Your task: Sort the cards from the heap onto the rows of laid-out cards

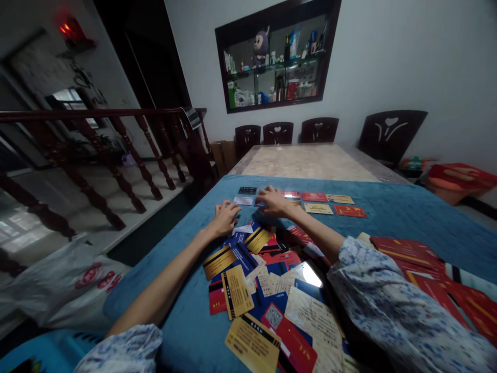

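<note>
A loose heap of plastic cards (pixel 264 290), blue, red and gold, lies on a blue cloth (pixel 407 217) in front of me. Beyond it a row of single cards (pixel 330 203) is laid out flat. My left hand (pixel 225 217) rests at the far edge of the heap, fingers curled down on a pale card (pixel 243 200); whether it grips it I cannot make out. My right hand (pixel 274 201) lies palm down over the left part of the laid-out row, fingers spread. A black card (pixel 247 190) sits just beyond both hands.
The cloth covers the near part of a long marble-topped table (pixel 306 161) with dark chairs (pixel 277 132) at its far end and right side. A wooden stair railing (pixel 128 150) runs along the left. A white plastic bag (pixel 66 285) lies at lower left. Red packets (pixel 438 280) lie at right.
</note>
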Action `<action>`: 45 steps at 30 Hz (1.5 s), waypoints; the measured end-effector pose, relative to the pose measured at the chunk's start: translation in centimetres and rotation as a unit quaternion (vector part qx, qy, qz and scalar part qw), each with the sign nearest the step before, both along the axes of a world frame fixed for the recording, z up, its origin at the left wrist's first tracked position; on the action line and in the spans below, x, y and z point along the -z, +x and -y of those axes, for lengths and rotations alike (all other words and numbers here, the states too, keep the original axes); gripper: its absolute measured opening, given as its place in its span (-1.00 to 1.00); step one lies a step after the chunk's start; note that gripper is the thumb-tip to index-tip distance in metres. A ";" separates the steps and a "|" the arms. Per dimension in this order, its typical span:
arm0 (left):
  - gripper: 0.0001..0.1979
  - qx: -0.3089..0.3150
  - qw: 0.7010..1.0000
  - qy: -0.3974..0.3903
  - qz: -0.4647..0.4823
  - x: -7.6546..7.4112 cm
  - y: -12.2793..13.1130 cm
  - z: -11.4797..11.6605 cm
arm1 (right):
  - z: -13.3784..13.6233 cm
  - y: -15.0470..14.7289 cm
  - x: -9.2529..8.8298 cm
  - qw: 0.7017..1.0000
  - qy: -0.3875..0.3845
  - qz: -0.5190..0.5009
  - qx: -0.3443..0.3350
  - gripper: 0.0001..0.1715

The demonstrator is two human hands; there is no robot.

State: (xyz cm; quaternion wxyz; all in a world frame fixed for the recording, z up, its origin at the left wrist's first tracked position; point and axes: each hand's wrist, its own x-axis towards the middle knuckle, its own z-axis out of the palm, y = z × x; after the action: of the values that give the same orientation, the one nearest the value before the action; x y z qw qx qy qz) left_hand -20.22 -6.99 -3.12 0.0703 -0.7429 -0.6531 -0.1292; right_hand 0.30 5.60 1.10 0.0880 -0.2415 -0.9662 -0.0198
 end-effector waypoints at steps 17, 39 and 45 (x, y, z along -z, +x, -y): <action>-0.79 -0.015 0.991 0.087 0.099 0.7 -0.3 10.0 | 8.8 -2.7 2.4 0.963 -0.068 -0.075 -0.250 -0.72; -0.84 0.064 0.984 0.046 0.160 -0.4 0.5 12.1 | 10.7 -1.3 3.3 0.965 -0.041 -0.057 -0.253 -0.62; -0.67 0.053 0.987 0.012 0.148 -0.5 0.3 12.3 | 10.3 -1.4 3.7 0.971 -0.041 -0.058 -0.230 -0.58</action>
State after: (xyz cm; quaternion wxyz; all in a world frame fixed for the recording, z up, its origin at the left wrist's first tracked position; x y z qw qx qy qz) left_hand -19.90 -19.26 -2.58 -0.0254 -0.7484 -0.6142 -0.2491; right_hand -1.07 -4.72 -2.61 0.1361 -0.0173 -0.9890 0.0550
